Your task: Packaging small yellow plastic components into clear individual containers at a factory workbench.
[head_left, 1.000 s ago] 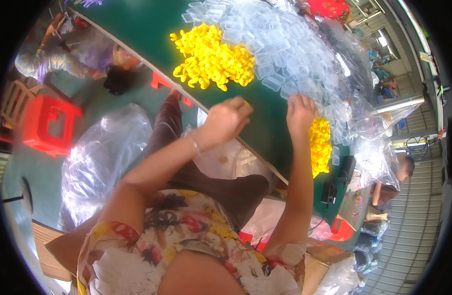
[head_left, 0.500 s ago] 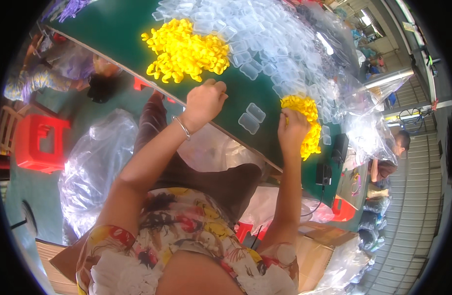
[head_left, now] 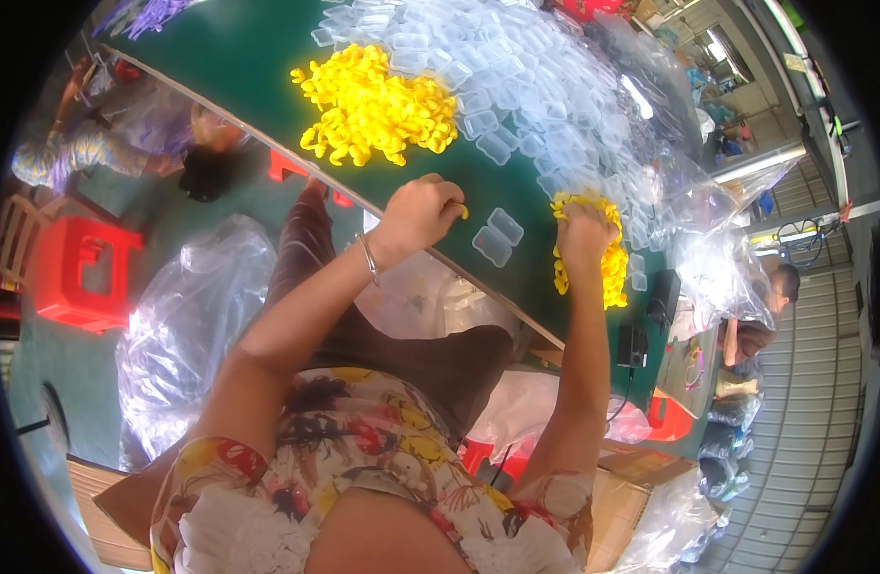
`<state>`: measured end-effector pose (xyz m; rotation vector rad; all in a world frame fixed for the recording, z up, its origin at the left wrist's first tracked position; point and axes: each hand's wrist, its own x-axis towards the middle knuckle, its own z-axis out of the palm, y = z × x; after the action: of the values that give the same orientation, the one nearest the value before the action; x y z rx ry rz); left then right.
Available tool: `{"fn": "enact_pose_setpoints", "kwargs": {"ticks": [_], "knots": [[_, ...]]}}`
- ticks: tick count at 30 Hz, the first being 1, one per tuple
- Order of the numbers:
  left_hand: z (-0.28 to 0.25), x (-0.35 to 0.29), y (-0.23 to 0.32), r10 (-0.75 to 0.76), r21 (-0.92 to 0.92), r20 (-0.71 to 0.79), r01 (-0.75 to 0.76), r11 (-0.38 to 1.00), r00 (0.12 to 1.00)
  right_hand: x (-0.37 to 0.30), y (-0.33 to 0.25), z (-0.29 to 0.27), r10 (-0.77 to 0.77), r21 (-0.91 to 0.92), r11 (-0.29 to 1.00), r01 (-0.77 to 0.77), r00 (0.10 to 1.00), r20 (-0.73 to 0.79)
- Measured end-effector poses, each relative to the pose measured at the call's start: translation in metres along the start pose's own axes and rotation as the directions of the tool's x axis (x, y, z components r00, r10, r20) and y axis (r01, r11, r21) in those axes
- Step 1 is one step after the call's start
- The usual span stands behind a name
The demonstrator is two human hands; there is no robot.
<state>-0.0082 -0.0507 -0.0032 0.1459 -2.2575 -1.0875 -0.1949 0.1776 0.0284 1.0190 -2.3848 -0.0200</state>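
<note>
L hand, fingers nearly closed, pinches a yellow piece just L of the open clear box; slack grip could drop it on the table. Piece looks small, bright, partly hidden. R hand curled over R yellow pile, tips hidden, can't tell if holding any; quick sweep could scatter pcs.

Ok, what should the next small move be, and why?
Probably ease the left hand rightward and lower its small yellow piece into the open clear plastic box: that hand seems to pinch the piece between its fingers, the box lies open just beside it, and the right hand is at the smaller yellow pile.
</note>
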Motion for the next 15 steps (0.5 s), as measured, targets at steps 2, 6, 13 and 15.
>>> {"fn": "enact_pose_setpoints", "kwargs": {"ticks": [2,6,13,15], "knots": [[0.012,-0.004,0.011,-0.010,-0.115,0.000,0.010,0.993,1.000,-0.010,-0.013,-0.015,0.032,0.110,0.994,-0.027,0.999,-0.039],[0.035,-0.008,0.024,0.098,-0.161,-0.022,-0.100,0.982,0.995,-0.037,-0.037,-0.016,0.101,0.568,0.821,-0.047,0.993,-0.064],[0.040,-0.011,0.029,0.124,0.036,0.030,-0.125,0.992,0.992,-0.035,-0.037,-0.022,-0.018,0.322,0.946,0.039,0.998,-0.067],[0.039,-0.011,0.030,0.110,0.051,0.040,-0.112,0.992,0.993,-0.033,-0.038,-0.019,-0.017,0.304,0.952,0.022,1.000,-0.021]]}}
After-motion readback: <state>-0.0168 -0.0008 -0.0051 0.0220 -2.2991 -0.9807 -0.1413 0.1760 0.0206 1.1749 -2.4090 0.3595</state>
